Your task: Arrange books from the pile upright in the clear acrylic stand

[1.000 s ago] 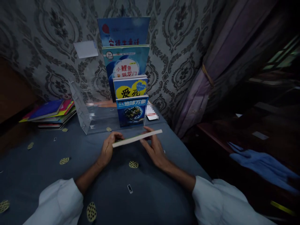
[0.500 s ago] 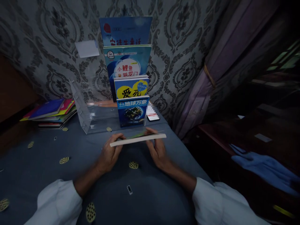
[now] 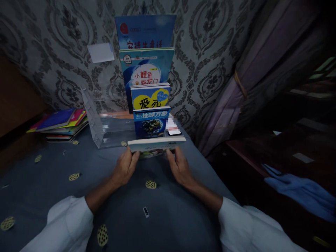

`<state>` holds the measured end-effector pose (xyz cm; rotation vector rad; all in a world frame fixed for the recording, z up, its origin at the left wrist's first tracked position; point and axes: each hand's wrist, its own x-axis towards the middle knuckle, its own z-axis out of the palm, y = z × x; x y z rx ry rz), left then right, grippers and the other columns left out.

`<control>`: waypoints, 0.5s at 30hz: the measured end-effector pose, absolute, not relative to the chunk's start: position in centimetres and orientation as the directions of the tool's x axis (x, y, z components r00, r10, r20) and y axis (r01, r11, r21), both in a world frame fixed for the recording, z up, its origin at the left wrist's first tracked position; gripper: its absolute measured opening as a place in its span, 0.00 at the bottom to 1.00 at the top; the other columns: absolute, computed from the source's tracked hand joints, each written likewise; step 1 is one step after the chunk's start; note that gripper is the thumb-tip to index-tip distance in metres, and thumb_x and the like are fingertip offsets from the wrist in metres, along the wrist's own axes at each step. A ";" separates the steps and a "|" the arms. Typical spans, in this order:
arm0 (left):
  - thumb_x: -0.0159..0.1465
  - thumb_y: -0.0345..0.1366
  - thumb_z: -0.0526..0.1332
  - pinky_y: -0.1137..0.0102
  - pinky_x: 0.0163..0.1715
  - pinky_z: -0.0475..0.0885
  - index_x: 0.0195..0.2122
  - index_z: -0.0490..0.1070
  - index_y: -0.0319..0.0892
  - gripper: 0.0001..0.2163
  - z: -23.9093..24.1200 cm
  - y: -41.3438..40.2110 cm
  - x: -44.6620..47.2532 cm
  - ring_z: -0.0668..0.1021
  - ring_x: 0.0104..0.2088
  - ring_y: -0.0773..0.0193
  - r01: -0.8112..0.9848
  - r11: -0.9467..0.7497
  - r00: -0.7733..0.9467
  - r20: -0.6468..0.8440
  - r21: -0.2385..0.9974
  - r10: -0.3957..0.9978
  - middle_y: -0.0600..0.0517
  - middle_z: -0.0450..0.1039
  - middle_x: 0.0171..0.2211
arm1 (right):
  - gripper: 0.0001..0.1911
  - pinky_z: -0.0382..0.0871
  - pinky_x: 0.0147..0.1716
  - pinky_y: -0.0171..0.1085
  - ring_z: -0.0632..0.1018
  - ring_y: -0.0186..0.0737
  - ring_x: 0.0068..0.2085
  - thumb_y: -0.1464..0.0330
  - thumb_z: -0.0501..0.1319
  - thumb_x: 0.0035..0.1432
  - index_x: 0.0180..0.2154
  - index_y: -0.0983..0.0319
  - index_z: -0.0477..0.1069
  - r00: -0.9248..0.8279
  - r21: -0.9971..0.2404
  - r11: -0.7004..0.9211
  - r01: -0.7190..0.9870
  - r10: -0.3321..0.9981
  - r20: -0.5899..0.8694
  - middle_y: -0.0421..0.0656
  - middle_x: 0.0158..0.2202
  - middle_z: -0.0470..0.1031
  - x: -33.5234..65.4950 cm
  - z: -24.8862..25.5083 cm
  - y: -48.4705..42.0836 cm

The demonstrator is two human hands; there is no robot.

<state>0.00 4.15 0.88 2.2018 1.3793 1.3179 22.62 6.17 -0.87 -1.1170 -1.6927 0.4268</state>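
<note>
thin book [image 3: 156, 144], long axis left-right, just short of the clear rack [image 3: 105, 131]; your left grip [image 3: 125, 167] and right grip [image 3: 181, 166] each closed on one end

The thin paperback book [image 3: 156, 145] is paper: matt white page edge, printed cover with slight sheen. The clear stepped display rack [image 3: 97, 123] is smooth transparent plastic with glossy reflections. The blue-covered upright books [image 3: 151, 120] have glossy coated paper covers. The dark blue tablecloth with yellow dotted patches [image 3: 78, 164] is matt cloth. The grey damask wall covering [image 3: 210, 52] is matt. The purple curtain [image 3: 252, 66] is cloth with faint sheen.
</note>
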 end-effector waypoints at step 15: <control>0.73 0.61 0.43 0.68 0.38 0.68 0.52 0.65 0.42 0.27 7.6 10.7 1.5 0.78 0.36 0.59 0.706 -0.482 -0.087 0.739 0.519 0.668 0.50 0.73 0.35 | 0.22 0.72 0.39 0.43 0.75 0.44 0.38 0.45 0.47 0.70 0.39 0.56 0.64 0.027 -0.624 0.670 0.402 0.673 0.739 0.41 0.32 0.70 21.0 5.5 13.3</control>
